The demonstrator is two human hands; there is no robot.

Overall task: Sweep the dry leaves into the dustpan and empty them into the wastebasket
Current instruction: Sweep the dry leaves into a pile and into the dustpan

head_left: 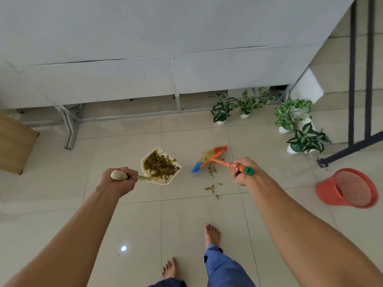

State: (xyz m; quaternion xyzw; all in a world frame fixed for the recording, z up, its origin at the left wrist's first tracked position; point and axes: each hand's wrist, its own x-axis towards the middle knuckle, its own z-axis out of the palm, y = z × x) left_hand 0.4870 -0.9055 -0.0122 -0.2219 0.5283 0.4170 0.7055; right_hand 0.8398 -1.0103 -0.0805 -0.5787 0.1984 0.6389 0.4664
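Ok, tiled floor (pixel 186 224). One red wastebasket (pixel 328 192) at far right, tipped on its side, mouth toward the camera, mesh wall showing inside. Four potted plants (pixel 220 109) in white pots at the far right. One cream dustpan (pixel 146 162) left of centre holds a pile of dry leaves (pixel 160 165). Its handle runs back-left and its open lip points toward the brush. Can't tell if it's on the floor or lifted. One brush (pixel 209 160): orange handle lies roughly left-right, green cap at the near end, blue-yellow-orange bristles fanned at the far end. Left hand (pixel 119 180) is wrapped round the dustpan handle. Right hand (pixel 240 169) grips the brush handle beside the cap. A few loose leaves (pixel 211 188) lie near the brush, well apart from the wastebasket.
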